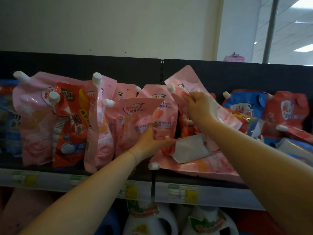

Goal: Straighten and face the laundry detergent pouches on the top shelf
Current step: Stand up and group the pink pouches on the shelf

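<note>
We seem partway — the left pouches [39, 116] on the top shelf [101, 182] stand up. Our left hand [150, 139] grips a pink pouch [135, 116], our right hand [198, 106] pinches a tilted pouch [184, 78] — the right pile [211, 165] lies flat.

On the top shelf [76, 180] you have a row of spouted pouches with white caps. At the left a big pink pouch [33, 119] stands upright, with a red pouch [71, 126] just in front of it. Beside them a narrow pink pouch [98, 126] stands edge-on. The middle pink pouch [133, 122] faces you, gripped low at its right side by your left hand [152, 141]. Your right hand [198, 106] pinches a tilted pink pouch [183, 82] near its cap. A flat pink pouch [203, 165] lies at the near edge. At the right a blue pouch [243, 102] and a red-orange pouch [286, 112] lean untidily.
</note>
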A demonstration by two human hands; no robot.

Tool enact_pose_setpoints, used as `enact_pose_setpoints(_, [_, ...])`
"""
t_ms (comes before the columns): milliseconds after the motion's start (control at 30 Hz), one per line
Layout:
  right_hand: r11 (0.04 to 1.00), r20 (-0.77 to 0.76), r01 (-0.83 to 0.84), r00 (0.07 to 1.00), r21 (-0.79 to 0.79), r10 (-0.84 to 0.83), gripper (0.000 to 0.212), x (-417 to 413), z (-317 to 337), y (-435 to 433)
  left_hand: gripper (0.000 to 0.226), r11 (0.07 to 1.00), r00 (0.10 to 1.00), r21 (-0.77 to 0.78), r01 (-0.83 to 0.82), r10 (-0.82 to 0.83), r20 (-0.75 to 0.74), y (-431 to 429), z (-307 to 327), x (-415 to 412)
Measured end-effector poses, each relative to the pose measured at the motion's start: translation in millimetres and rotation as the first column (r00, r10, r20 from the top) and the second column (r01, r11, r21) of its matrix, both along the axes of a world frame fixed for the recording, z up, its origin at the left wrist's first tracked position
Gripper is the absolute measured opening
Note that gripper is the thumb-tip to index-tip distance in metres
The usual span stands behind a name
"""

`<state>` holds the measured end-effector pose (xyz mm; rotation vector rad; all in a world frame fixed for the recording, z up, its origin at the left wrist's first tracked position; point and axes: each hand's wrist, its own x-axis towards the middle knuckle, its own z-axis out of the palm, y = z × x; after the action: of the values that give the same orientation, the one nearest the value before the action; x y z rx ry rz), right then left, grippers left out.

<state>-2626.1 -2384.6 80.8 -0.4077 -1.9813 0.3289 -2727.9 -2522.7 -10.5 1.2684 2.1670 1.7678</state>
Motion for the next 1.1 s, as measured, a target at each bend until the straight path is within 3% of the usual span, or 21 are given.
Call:
enact_pose_setpoints(133, [0.999, -0.192, -0.029, 0.981, 0.028, 0.034, 0.036, 1.5, -7.8, -21.0, 0.108, 0.971, 0.977, -0.126, 0.201, -0.209, -0.051, 1.0, 10.1, 25.9])
enact_pose_setpoints(233, [0.998, -0.317, -0.057, 0.946, 0.031, 0.064, 0.037, 0.2, -10.6, -29.3, 0.126, 0.966, 0.969, -0.165, 0.198, -0.218, -0.112, 2.4, 15.3, 34.5])
enact_pose_setpoints(467, [0.999, -0.49, -0.034, 0.871, -0.007, 0.026, 0.046, 17.8, 6.8, -29.7, 0.128, 0.962, 0.961, -0.079, 0.263, -0.268, -0.066, -3.4, 20.4, 47.1])
enact_pose_setpoints(667, [0.988, -0.583, -0.152, 0.804, -0.009, 0.119, 0.036, 31.1, 33.5, -68.5, 0.139, 0.925, 0.921, 0.094, 0.367, -0.348, -0.176, 5.9, 22.7, 72.3])
enact_pose_setpoints(800, [0.934, -0.604, -0.35, 0.761, -0.075, 0.236, 0.031, 16.0, 31.2, -101.1, 0.127, 0.912, 0.963, 0.322, 0.254, -0.206, -0.176, -4.9, 15.6, 67.6])
enact_pose_setpoints(933, [0.808, -0.632, -0.565, 0.69, -0.166, 0.353, 0.033, -3.6, 17.0, -125.8, 0.118, 0.938, 0.939, 0.345, 0.028, 0.093, -0.33, -38.9, 5.5, 42.8])
enact_pose_setpoints(967, [0.776, -0.635, -0.603, 0.676, -0.184, 0.375, 0.033, -8.5, 12.3, -130.0, 0.117, 0.939, 0.885, 0.333, -0.083, 0.223, -0.409, -48.2, 3.5, 37.2])
enact_pose_setpoints(1033, [0.743, -0.584, -0.633, 0.695, -0.22, 0.42, 0.036, -19.4, 0.4, -136.0, 0.116, 0.892, 0.685, 0.306, -0.333, 0.452, -0.571, -62.2, -4.2, 24.2])
enact_pose_setpoints(1100, [0.757, -0.438, -0.605, 0.766, -0.246, 0.47, 0.036, -32.4, -14.6, -136.4, 0.112, 0.826, 0.561, 0.302, -0.477, 0.55, -0.618, -72.9, -14.3, 12.1])
